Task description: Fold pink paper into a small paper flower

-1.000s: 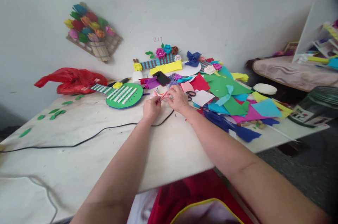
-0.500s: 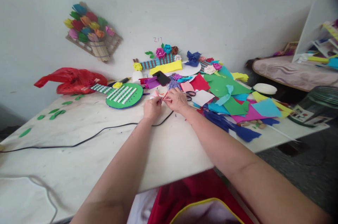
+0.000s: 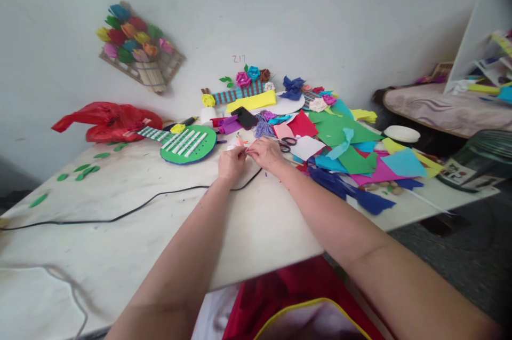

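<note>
Close together over the table's middle, my left hand (image 3: 232, 163) and my right hand (image 3: 264, 152) both pinch a small pink paper strip (image 3: 247, 151). Fingers cover most of the strip. Just behind the fingertips lie orange-pink paper scraps (image 3: 240, 141). Dark-handled scissors (image 3: 287, 143) rest right beside my right hand. To the left of my hands is a green guitar-shaped craft piece (image 3: 189, 145) with white strips and a yellow flower. A bundle of lilac yarn (image 3: 264, 126) and a black phone (image 3: 245, 118) lie beyond my hands.
A black cable (image 3: 156, 197) crosses the table towards my hands. Coloured paper sheets (image 3: 336, 129) are heaped on the right, near a large glass jar (image 3: 480, 161). A red plastic bag (image 3: 116, 122) and green paper leaves (image 3: 86, 172) lie left. Paper flowers (image 3: 132, 36) hang on the wall.
The fingers have shifted slightly around the pink strip, and less of it shows between them now. Both hands stay in nearly the same place. Nothing else has visibly moved.
</note>
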{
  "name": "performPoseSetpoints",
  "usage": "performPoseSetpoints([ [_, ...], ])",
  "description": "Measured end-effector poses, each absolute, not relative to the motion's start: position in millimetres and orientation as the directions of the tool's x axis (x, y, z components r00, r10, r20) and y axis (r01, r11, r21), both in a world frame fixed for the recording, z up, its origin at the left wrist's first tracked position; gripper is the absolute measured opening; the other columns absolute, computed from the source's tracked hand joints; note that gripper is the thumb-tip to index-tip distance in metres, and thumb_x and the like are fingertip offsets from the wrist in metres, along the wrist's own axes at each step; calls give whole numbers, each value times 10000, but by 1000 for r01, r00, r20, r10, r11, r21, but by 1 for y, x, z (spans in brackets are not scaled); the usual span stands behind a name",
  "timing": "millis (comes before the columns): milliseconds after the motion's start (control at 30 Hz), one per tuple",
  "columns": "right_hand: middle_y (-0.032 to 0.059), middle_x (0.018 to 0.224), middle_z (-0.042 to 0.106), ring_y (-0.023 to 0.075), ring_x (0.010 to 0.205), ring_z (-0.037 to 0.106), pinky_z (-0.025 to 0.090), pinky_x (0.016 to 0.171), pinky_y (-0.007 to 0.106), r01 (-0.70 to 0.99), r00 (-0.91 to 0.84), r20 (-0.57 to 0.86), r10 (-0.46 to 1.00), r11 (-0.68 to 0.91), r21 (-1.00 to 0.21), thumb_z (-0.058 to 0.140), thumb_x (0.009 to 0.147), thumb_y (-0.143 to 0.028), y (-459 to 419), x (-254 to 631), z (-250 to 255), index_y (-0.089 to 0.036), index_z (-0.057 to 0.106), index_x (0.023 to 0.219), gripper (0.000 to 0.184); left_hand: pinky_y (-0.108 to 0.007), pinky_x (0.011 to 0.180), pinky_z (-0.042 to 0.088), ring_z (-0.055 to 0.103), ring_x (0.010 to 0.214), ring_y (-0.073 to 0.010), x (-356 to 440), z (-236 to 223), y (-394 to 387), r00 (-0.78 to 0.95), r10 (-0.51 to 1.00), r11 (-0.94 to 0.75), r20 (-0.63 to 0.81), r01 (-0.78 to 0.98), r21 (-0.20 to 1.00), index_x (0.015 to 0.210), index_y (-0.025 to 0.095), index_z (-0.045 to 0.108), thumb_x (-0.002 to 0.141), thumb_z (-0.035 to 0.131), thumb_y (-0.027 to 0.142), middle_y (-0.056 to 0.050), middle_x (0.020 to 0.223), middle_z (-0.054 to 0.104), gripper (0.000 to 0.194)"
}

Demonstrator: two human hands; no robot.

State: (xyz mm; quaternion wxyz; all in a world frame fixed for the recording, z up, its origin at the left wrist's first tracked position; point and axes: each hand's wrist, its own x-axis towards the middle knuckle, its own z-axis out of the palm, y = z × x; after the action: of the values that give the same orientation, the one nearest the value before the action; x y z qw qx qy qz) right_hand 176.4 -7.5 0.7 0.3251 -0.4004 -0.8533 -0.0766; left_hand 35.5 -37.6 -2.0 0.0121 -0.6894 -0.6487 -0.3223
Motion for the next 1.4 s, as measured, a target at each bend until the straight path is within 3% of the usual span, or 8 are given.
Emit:
performPoseSetpoints([
  [500,76,924,653,169,856,563,361,701,262,744,-478,541,692,646,-169,443,877,-317,-13,173,4,-223,672,991,272,-266,680,414,615,733,-193,35,1,-37,-46,887,-164,459,898,408,929,182,699,767,522,211,-91,807,698,242],
  [833,129,908,653,204,879,559,358,682,282,780,-522,510,683,624,-38,385,883,-266,-20,170,10,-143,662,949,311,-223,640,445,615,639,-152,32,-4,-34,-36,886,-273,463,765,584,880,156,698,703,502,123,-43,650,670,266],
  [1067,116,881,652,206,830,552,353,680,297,789,-494,544,678,613,-48,378,878,-262,-15,173,10,-164,666,989,324,-185,561,427,599,553,-120,34,4,-39,-3,906,-325,423,635,701,863,136,680,719,477,130,7,526,600,249],
  [1267,115,841,636,214,815,543,357,672,307,792,-487,562,668,609,-38,398,866,-258,-14,173,9,-155,668,927,296,-178,541,396,532,509,-97,34,7,-42,53,897,-369,440,640,674,728,137,670,716,441,126,18,498,577,230],
  [1400,136,827,629,230,830,526,361,690,326,793,-504,572,647,610,8,368,863,-201,-18,170,11,-113,647,874,292,-185,550,399,531,530,-104,39,9,-41,-7,889,-338,458,666,665,727,137,676,712,443,126,9,518,596,233],
])
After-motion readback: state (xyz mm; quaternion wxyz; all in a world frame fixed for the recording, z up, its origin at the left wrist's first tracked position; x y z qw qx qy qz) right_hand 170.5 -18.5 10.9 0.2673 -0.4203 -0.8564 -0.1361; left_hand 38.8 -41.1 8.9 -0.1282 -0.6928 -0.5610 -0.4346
